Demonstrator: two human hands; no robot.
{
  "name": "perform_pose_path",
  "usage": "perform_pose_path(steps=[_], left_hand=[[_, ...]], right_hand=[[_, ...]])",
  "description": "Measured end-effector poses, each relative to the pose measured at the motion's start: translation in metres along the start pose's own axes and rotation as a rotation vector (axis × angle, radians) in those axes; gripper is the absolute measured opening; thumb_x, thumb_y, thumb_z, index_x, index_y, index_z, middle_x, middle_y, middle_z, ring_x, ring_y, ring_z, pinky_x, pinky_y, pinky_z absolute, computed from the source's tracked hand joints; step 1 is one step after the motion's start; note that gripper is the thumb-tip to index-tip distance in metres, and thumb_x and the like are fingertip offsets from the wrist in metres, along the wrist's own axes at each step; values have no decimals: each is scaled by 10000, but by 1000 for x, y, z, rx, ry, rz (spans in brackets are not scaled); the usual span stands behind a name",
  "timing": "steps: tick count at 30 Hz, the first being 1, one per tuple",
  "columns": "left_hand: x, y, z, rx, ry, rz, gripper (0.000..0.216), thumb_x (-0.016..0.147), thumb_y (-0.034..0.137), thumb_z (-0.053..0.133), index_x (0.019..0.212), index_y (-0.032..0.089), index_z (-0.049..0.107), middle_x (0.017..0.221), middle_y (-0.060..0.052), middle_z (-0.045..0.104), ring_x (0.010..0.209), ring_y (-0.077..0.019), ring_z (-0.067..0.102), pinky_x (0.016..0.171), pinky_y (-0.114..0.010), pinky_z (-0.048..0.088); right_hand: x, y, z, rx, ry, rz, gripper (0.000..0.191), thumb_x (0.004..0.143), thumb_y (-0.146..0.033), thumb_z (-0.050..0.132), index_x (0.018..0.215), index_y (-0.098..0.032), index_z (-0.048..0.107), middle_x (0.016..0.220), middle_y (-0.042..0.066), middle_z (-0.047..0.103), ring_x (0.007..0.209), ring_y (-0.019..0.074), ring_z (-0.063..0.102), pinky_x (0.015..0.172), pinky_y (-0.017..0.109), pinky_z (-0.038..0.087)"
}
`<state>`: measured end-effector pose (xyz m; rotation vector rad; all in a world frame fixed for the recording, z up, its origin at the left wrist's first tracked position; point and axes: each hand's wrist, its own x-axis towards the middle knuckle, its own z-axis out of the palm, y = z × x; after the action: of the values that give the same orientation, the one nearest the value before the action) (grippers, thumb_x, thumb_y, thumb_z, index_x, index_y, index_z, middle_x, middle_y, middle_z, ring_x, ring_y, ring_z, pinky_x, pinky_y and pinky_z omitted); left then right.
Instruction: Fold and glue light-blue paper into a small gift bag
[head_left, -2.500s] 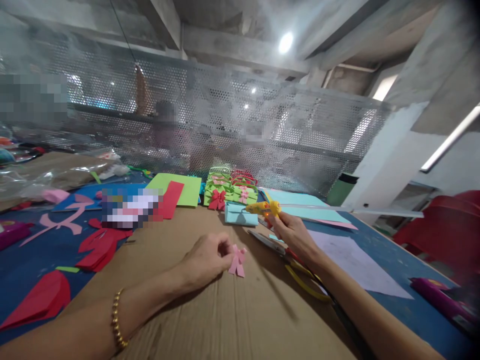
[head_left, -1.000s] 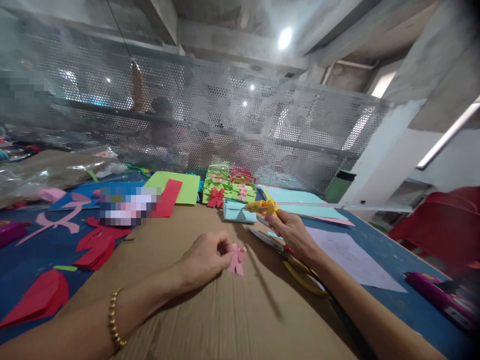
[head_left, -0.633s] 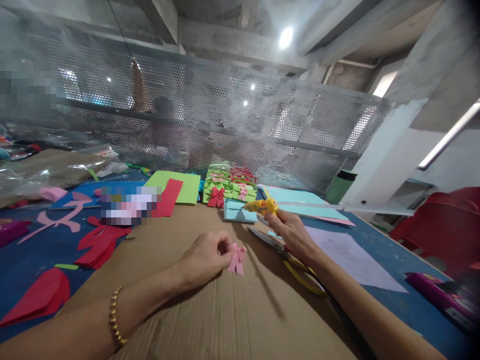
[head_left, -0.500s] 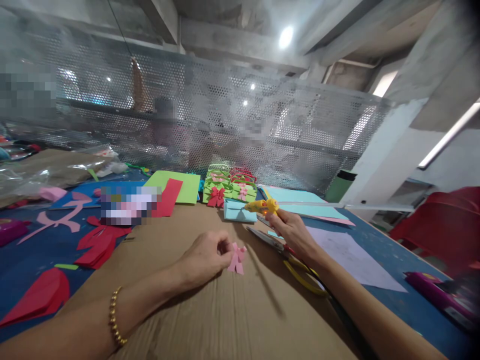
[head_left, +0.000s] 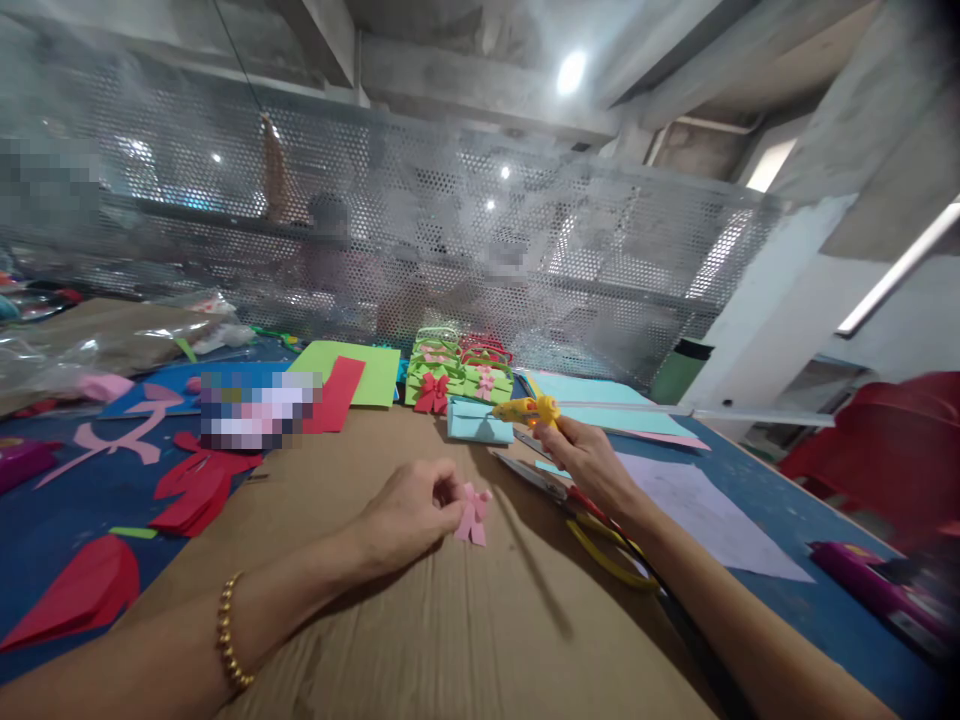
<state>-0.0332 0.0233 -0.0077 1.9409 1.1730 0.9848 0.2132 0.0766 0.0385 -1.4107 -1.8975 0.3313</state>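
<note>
1 pink, 2-tailed bow (head_left: 473, 513)

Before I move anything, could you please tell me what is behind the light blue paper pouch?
Behind the pouch stand green bags with red and pink bows; whatever sits low behind it is hidden.

Blue table (head_left: 75, 510): its middle is covered by a cardboard sheet (head_left: 420, 640).
Cardboard: a pink bow (head_left: 473, 515), a folded light-blue piece (head_left: 461, 425) and yellow-handled scissors (head_left: 555, 490) are borne on it.
Left side: red pieces (head_left: 195, 500), a pink cut-out (head_left: 120, 440) and 1 thin green strip (head_left: 133, 533) are scattered.
Rear: a lime sheet (head_left: 375, 378) is overlapped by a red strip (head_left: 345, 390).
Right side: a lavender sheet (head_left: 697, 505) is spread; a purple object (head_left: 874, 590) is laid near the edge.
</note>
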Motion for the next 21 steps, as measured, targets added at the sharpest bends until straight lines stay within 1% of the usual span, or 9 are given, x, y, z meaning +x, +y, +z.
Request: perform_pose_path(steps=[4, 9, 16, 21], left_hand=[[-1, 1, -1, -33, 11, 13, 79, 757, 210, 573, 692, 180, 607, 637, 37, 588, 601, -105, 484, 556, -230, 336], [-3, 3, -2, -44, 4, 23, 87, 756, 179, 562, 681, 177, 606, 627, 37, 582, 585, -101, 486, 545, -224, 324], [0, 1, -6, 5, 43, 16, 97, 764, 206, 564, 678, 177, 597, 675, 13, 639, 639, -123, 546, 579, -232, 369], [3, -2, -8, 6, 71, -23, 75, 751, 219, 573, 692, 177, 591, 689, 3, 649, 644, -135, 570, 583, -241, 395]], right_hand=[[1, 2, 0, 0, 4, 2, 478, 871, -621, 446, 668, -198, 536, 576, -17, 464, 543, 135, 419, 518, 277, 300], [1, 1, 1, 9, -4, -3, 469, 872, -610, 440, 733, -184, 576, 627, -7, 499, 571, 138, 442, 535, 275, 329], [-3, 3, -6, -2, 18, 3, 493, 868, -623, 449, 705, -178, 582, 617, 4, 514, 572, 143, 445, 529, 277, 314], [-7, 1, -13, 65, 26, 6, 508, 887, -623, 439, 696, -178, 595, 613, 7, 532, 551, 132, 441, 511, 271, 314]])
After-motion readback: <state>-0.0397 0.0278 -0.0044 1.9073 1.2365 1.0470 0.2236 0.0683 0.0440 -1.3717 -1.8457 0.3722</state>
